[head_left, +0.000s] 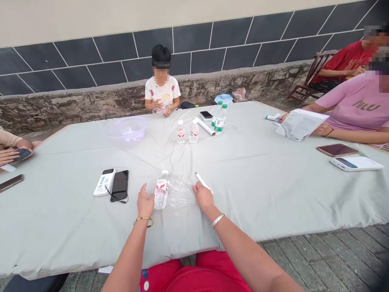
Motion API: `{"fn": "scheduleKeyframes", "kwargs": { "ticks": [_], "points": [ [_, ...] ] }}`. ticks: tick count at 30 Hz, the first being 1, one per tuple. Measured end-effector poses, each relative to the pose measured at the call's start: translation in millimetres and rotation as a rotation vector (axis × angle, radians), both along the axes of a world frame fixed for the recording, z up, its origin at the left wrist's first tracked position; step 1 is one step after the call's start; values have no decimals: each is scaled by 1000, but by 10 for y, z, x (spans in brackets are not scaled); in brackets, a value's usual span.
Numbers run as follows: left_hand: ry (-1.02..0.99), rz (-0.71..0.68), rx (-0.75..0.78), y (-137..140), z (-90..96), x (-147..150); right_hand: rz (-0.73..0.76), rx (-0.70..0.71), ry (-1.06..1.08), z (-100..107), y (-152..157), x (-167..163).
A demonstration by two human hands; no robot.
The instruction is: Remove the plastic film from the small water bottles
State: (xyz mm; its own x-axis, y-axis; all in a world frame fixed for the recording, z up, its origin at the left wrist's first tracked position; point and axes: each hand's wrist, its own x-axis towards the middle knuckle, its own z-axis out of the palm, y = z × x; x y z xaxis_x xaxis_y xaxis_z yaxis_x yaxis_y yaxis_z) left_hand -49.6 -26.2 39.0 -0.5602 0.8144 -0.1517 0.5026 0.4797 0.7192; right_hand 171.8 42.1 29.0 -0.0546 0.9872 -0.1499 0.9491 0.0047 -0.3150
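Observation:
A clear water bottle [161, 191] with a red-and-white label stands near the table's front edge, with thin clear plastic around or behind it. At the bottle's left side is my left hand [146, 202], fingers apart, its thumb close to or touching the bottle. My right hand [203, 196] is closed on the gathered end of the clear plastic bag [181, 192], which stretches creased between the bottle and my fingers. A white pen-like stick [203, 182] lies beside my right hand; whether my fingers touch it I cannot tell.
A power bank [104, 182] and a phone [119, 185] lie to the left. Two small bottles [187, 132], a white roll [205, 126] and green-capped bottles [219, 118] stand farther back, near a translucent basin [126, 130]. People sit around the table [258, 182], one holding a booklet [300, 125].

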Motion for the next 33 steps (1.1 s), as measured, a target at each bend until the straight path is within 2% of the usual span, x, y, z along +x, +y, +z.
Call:
{"fn": "scheduleKeyframes", "kwargs": {
  "ticks": [2, 5, 7, 9, 12, 14, 15, 17, 19, 22, 25, 27, 29, 31, 32, 33],
  "points": [
    [-12, 3, -36, 4, 41, -113, 4, -22, -17, 15, 3, 5],
    [100, -73, -79, 77, 100, -113, -3, -62, -22, 50, 20, 47],
    [110, -74, -118, 128, 99, -109, -17, -53, 2, 105, 29, 103],
    [51, -32, -144, 149, 64, -145, -37, 56, 52, 199, 19, 145],
    [-5, 0, -135, 118, -12, -207, -21, 382, 159, 400, -50, 68],
    [-25, 7, -114, 71, -53, -202, 82, 548, 240, 529, -101, -97],
    [-51, 20, -95, 43, -69, -184, 156, 585, 270, 578, -111, -193],
    [-136, 67, -45, -20, -96, -139, 267, 569, 277, 623, -69, -350],
    [-227, 107, -13, -96, -120, -111, 253, 466, 198, 583, 58, -372],
    [-457, 181, 49, -214, -153, -127, 140, 257, 14, 412, 292, -100],
    [-626, 328, 148, -291, -166, -154, 162, 126, -61, 319, 377, 305],
    [-564, 369, 156, -306, -164, -141, 140, 153, -9, 417, 326, 446],
    [-422, 343, 119, -302, -158, -101, 90, 265, 143, 626, 217, 373],
    [-240, 275, 64, -293, -152, -49, 86, 349, 364, 838, 67, 74],
    [-150, 238, 38, -290, -150, -25, 129, 318, 471, 905, -18, -138],
    [-73, 203, 14, -289, -148, -5, 194, 229, 547, 933, -107, -371]
  ]
}}
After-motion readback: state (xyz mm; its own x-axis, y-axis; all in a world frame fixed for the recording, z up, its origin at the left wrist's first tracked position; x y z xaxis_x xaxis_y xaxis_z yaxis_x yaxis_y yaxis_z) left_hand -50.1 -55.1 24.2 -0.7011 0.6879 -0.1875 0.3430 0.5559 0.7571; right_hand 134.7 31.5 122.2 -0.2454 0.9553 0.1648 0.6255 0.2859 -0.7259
